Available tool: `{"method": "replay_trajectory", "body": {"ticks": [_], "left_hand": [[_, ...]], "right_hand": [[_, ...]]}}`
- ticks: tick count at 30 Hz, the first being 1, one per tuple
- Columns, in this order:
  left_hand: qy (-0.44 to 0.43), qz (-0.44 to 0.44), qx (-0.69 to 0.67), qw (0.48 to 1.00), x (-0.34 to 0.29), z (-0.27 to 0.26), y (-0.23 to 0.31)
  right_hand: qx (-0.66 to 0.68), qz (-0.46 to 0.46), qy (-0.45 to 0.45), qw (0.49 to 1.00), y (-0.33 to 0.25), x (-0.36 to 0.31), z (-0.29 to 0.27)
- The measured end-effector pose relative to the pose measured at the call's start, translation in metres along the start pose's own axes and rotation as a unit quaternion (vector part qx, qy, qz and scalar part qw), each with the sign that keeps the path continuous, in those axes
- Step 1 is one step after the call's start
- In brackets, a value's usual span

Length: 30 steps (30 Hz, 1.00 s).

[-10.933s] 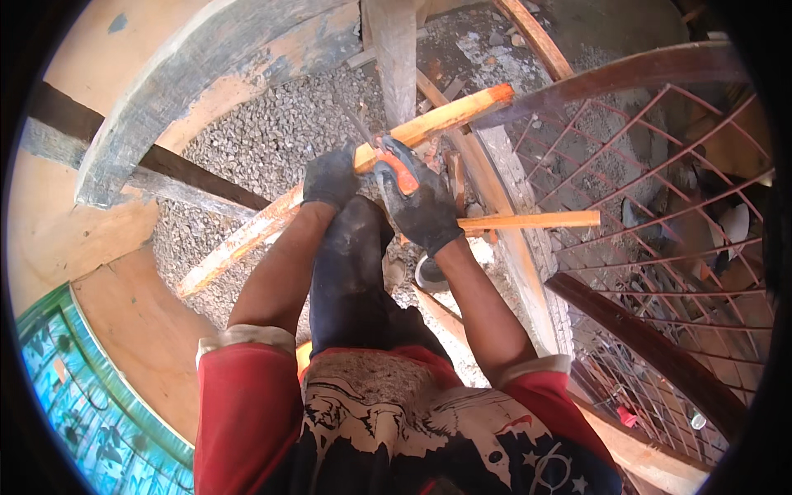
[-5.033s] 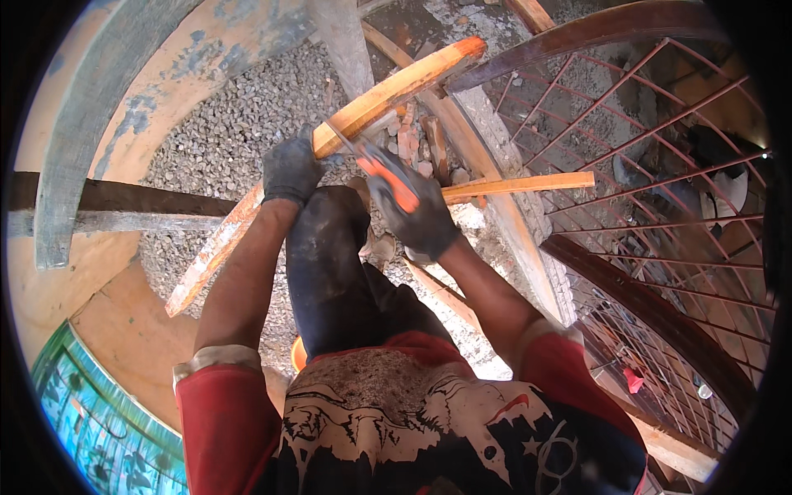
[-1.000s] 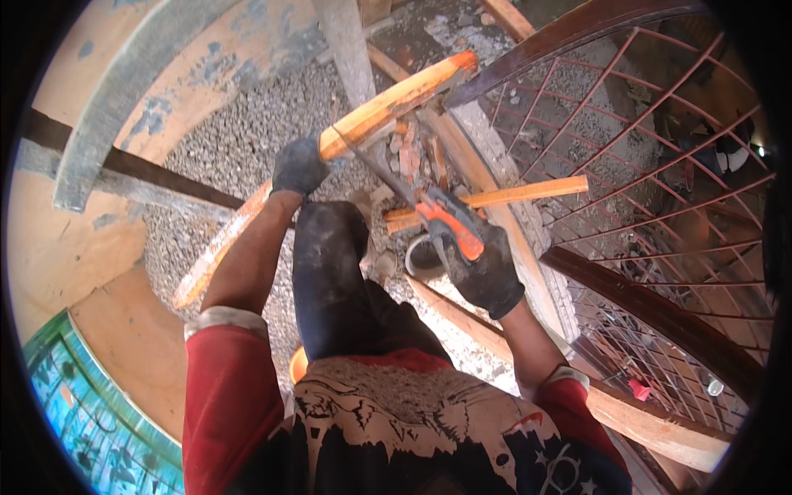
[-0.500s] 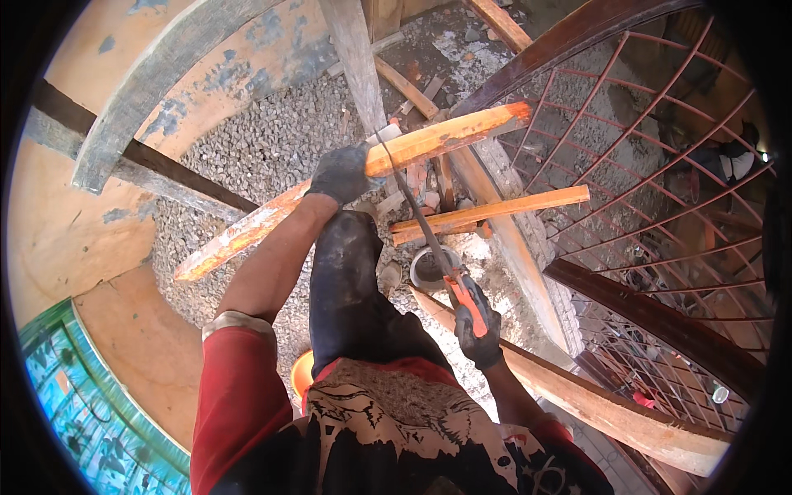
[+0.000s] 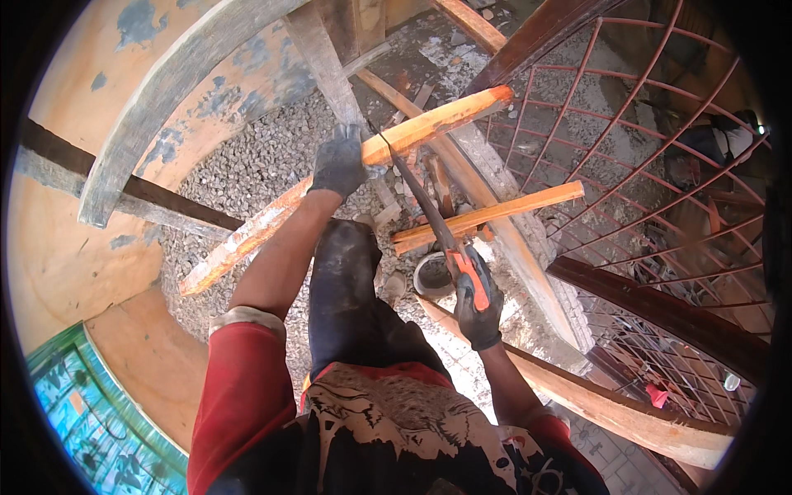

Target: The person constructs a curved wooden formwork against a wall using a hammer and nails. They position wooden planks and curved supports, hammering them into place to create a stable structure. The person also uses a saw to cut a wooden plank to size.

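My left hand [image 5: 340, 163], in a dark work glove, is wrapped over a long orange-stained wooden beam [image 5: 450, 115]. The beam slants up from lower left to upper right, beside my raised knee. In my gloved right hand [image 5: 480, 305] is the orange handle of a handsaw [image 5: 425, 202], fingers closed round it. The saw's blade reaches away from me and lies across the beam just right of my left hand. How deep the blade sits in the wood I cannot tell.
Beyond the beam lies grey gravel [image 5: 223, 165]. Loose orange wood strips [image 5: 511, 208] and a small round bucket [image 5: 434, 276] sit near the saw. A red-brown metal grille [image 5: 627, 148] stands at right, with another person behind it. A long plank [image 5: 610, 400] runs at lower right.
My right hand and the saw have moved slightly away from me, along the blade's line. My left hand stays on the beam. The view has shifted a little.
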<state>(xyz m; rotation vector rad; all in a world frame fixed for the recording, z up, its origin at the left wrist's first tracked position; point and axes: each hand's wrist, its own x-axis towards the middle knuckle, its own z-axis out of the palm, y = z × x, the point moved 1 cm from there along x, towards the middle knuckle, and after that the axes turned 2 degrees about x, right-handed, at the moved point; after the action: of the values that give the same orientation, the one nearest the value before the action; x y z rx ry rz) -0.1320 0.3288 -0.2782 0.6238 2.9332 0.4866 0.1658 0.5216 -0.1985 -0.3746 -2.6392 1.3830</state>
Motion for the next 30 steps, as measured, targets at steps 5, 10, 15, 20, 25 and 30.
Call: {"method": "replay_trajectory", "body": {"ticks": [5,10,15,20,25,30], "left_hand": [[0.017,-0.029,0.049,0.998,-0.019,0.028,-0.023],[0.026,0.009,0.015,0.999,-0.013,0.031,-0.025],[0.007,-0.01,-0.011,1.0,-0.009,0.036,-0.02],[-0.026,-0.005,-0.043,0.999,-0.009,0.041,-0.03],[-0.074,-0.034,-0.037,0.996,0.002,0.035,-0.027],[-0.088,-0.025,-0.051,0.994,0.007,0.045,-0.033]], "right_hand": [[-0.02,-0.053,0.013,0.998,0.008,0.02,-0.001],[0.029,-0.058,-0.015,0.998,-0.008,0.032,-0.02],[0.033,-0.081,-0.05,0.995,0.006,0.097,0.015],[0.029,-0.149,-0.023,0.988,0.042,0.119,0.049],[0.019,-0.06,-0.045,0.997,0.04,0.061,0.013],[-0.051,0.004,-0.027,0.998,0.103,0.056,0.055]]}}
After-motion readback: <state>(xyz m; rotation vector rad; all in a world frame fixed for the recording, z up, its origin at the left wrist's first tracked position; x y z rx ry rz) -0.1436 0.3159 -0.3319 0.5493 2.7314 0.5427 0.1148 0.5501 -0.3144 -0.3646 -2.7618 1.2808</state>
